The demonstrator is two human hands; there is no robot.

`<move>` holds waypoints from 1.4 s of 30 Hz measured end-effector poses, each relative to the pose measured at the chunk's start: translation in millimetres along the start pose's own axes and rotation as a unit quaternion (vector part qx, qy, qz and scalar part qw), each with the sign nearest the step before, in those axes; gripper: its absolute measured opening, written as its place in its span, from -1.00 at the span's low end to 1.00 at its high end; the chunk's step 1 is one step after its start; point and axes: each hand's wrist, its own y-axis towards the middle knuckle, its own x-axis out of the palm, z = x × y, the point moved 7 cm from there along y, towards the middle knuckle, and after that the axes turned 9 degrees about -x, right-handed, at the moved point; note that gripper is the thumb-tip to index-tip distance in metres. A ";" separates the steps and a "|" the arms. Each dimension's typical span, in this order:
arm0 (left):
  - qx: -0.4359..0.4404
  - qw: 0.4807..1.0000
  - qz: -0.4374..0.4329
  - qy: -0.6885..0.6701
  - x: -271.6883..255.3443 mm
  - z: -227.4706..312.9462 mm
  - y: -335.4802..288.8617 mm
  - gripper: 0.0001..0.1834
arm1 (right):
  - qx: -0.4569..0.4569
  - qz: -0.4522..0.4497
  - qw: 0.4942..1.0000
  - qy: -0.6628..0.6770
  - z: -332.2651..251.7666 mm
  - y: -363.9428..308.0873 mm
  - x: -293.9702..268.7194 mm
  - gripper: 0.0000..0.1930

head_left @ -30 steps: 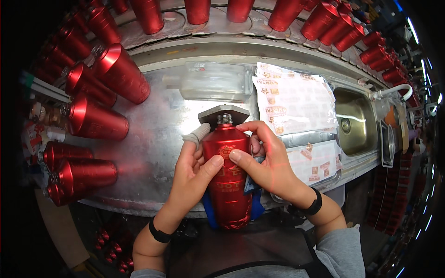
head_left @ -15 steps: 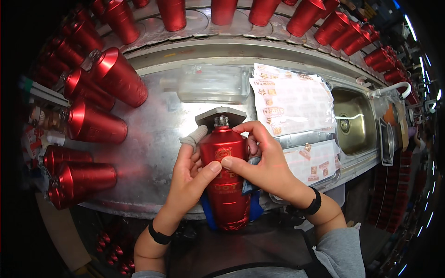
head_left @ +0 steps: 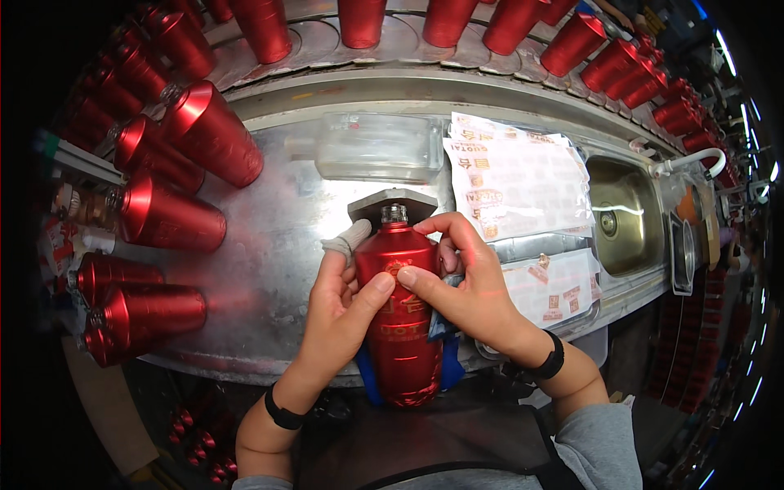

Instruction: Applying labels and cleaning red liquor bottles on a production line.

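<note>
A glossy red bottle (head_left: 402, 363) with gold markings lies in front of me, its clear glass neck pointing away. My left hand (head_left: 333, 306) grips its left side, and a grey cover sleeves a fingertip near the shoulder. From the right, my right hand (head_left: 472, 290) holds the same bottle, index finger by the shoulder and a pink cover on another finger. Both thumbs press on the gold emblem, almost touching each other. Beyond the neck sits a grey angled metal stop (head_left: 414, 201). Blue material (head_left: 367, 371) shows under the bottle's lower sides.
Several red bottles (head_left: 214, 135) lie along the left of the metal table (head_left: 269, 269). A clear glass bottle (head_left: 380, 147) lies beyond the stop. Printed label sheets (head_left: 523, 184) and a sink (head_left: 625, 216) are on the right. A conveyor (head_left: 314, 41) carrying red bottles curves along the back.
My thumbs have slid slightly up the bottle's front toward the neck. Bottles on the conveyor have shifted left. The held bottle has hardly moved.
</note>
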 end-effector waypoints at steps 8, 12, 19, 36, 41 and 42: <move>0.004 1.000 0.006 -0.014 3.0 3.6 1.8 -0.29 | 0.026 0.012 0.992 0.127 14.7 -2.1 1.7 -0.52; -0.002 1.000 0.023 0.015 2.6 1.4 3.4 -0.30 | 0.000 0.015 0.997 0.075 7.9 -0.5 2.1 -0.52; 0.022 0.999 0.019 0.025 0.9 4.0 1.6 -0.32 | -0.001 0.003 1.000 0.015 -0.2 1.9 0.2 -0.47; 0.011 0.998 0.030 0.050 8.4 10.4 11.8 -0.48 | -0.004 -0.013 0.995 0.095 13.8 -4.3 2.5 -0.52; 0.035 0.998 0.026 0.045 3.0 7.2 9.4 -0.46 | 0.005 -0.018 0.996 0.092 8.6 -2.9 1.6 -0.48; 0.034 0.998 0.026 0.045 2.7 7.1 9.6 -0.46 | -0.003 -0.019 0.997 0.081 7.4 -2.5 1.2 -0.47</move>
